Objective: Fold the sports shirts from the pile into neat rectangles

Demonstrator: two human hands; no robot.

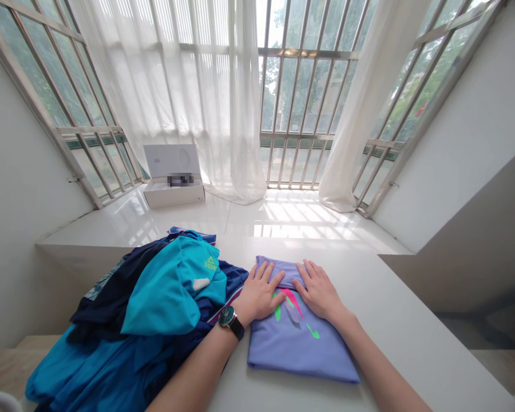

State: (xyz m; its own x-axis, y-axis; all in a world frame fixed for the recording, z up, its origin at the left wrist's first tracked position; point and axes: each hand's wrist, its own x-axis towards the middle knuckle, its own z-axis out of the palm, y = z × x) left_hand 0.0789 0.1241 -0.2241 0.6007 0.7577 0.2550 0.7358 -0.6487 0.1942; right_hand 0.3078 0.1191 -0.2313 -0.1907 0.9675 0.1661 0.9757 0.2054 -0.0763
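Observation:
A purple shirt [300, 355], folded into a flat rectangle, lies on the white table. Pink, green and grey print shows on its front, and a folded band runs along its far edge. My left hand [262, 293], with a black watch [230, 321] on the wrist, rests on the shirt's upper left part, fingers spread. On the upper right part my right hand [318, 290] lies flat, its fingers stretched out too. Neither hand grasps anything. Close to my left forearm is a heap of rumpled clothes, with a turquoise garment [167, 292] on top.
Dark navy [124, 274] and blue garments [107, 366] make up the rest of the heap. An open white box [174, 196] stands at the back left, its contents blurred. Sheer curtains [227, 114] hang before barred windows. The white table [395, 343] has its edge at the right.

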